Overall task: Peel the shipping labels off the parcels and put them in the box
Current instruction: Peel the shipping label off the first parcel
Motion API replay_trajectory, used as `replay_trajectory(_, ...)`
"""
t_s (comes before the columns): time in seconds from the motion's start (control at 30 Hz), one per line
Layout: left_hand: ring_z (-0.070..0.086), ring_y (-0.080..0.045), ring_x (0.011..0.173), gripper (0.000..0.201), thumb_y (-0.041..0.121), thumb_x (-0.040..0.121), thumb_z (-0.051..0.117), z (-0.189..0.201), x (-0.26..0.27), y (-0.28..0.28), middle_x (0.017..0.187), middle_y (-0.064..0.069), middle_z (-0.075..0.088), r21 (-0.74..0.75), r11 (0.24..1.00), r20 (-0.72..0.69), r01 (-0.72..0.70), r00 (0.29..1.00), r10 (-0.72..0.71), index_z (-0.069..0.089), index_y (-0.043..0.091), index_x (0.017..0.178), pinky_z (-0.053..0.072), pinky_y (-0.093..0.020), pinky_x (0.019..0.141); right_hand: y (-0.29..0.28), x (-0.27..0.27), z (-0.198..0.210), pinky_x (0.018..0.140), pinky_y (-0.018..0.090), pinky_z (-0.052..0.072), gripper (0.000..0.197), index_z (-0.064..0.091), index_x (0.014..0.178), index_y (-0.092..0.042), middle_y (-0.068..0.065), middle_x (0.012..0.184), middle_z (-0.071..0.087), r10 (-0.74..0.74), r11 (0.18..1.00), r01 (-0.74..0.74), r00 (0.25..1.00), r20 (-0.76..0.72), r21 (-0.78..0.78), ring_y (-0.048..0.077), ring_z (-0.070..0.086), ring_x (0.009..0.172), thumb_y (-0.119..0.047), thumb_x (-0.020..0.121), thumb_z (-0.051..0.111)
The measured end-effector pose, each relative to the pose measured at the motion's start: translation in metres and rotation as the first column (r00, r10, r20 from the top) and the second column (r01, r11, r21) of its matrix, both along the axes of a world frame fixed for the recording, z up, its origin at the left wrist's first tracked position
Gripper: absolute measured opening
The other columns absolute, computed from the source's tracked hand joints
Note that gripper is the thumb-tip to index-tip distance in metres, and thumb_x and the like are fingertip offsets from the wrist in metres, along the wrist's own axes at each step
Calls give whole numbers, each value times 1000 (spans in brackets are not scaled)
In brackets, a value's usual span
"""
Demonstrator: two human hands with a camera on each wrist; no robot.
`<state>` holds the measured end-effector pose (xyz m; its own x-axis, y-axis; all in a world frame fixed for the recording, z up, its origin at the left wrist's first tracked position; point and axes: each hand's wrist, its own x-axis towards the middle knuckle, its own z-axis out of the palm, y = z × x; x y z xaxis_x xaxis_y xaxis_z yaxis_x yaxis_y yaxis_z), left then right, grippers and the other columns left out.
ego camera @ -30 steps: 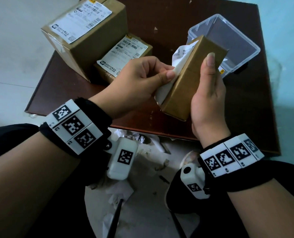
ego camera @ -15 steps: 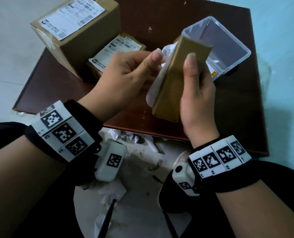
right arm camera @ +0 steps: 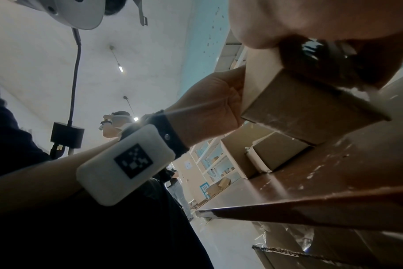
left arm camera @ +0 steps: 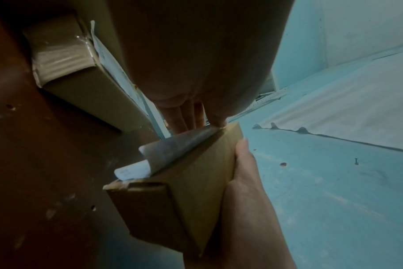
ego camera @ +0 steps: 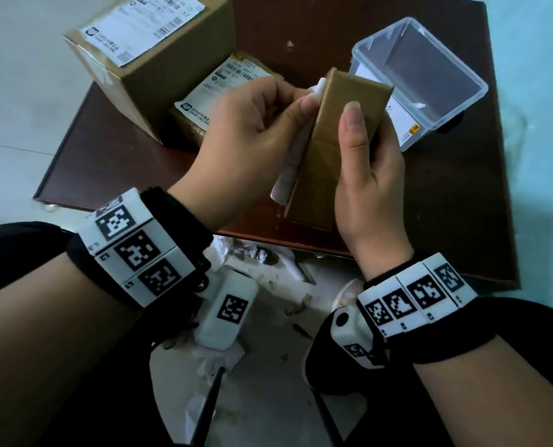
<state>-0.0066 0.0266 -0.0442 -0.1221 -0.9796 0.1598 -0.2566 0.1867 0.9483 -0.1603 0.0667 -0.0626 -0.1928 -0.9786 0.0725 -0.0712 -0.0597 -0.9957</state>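
My right hand (ego camera: 360,150) grips a small brown parcel (ego camera: 330,156) and holds it on end above the table, thumb on its near face. A white shipping label (ego camera: 289,169) hangs loose along the parcel's left face. My left hand (ego camera: 305,98) pinches the label at the parcel's top corner. In the left wrist view the label (left arm camera: 173,151) curls off the parcel (left arm camera: 173,196) and stays stuck near the pinch. The clear plastic box (ego camera: 462,101) stands behind the parcel with a peeled label (ego camera: 407,121) inside.
A large parcel (ego camera: 171,75) with its label (ego camera: 142,24) and a flat labelled parcel (ego camera: 226,82) sit at the table's back left. The dark brown table (ego camera: 446,204) ends close to my wrists. Paper scraps (ego camera: 255,253) litter the floor below.
My left hand's pinch has climbed from the label's middle to the parcel's top corner. The right hand has turned the parcel more upright.
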Motion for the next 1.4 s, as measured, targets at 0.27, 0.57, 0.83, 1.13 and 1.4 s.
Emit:
replay_trajectory(0.27,70,-18,78,14,25,103,62,-2,-3,2,82,8,73,140,990,-127,-20,991,38,66,21,91,61,-49,75,-1,2,3,88,24,58,24,62,118,-20,-6,97,69,5,999,-9,997,75,46,13,71,96,-36,115,44)
replay_trajectory(0.57,62,-22,70,34,18,112,46,9,-8,1,75,-10,67,324,946,-468,25,873,137,65,8,85,52,-37,68,-6,-5,4,96,26,56,52,42,153,-7,-2,122,66,81,997,-81,995,61,-6,9,70,111,-30,109,56)
replay_trajectory(0.83,67,3,68,25,24,103,68,11,10,-4,77,11,74,-45,998,-118,35,992,-40,76,1,103,49,-15,61,-5,-9,-2,123,29,42,120,5,170,-9,12,174,25,119,991,-123,991,-68,-50,16,35,159,-4,85,89)
replay_trajectory(1.13,71,-24,97,16,16,101,65,-2,19,-13,105,-12,74,-344,925,286,160,956,-59,70,1,99,56,-47,82,-10,-15,-9,118,41,49,122,24,167,-15,0,150,54,139,988,-151,957,-255,-26,10,55,141,-36,74,99)
replay_trajectory(1.4,67,-24,100,15,11,103,64,-6,12,-14,102,-12,70,-379,915,256,139,966,-41,57,10,90,54,-39,88,-13,-16,-9,113,42,54,99,47,151,-12,4,146,59,96,989,-122,960,-264,-84,18,60,137,-36,71,101)
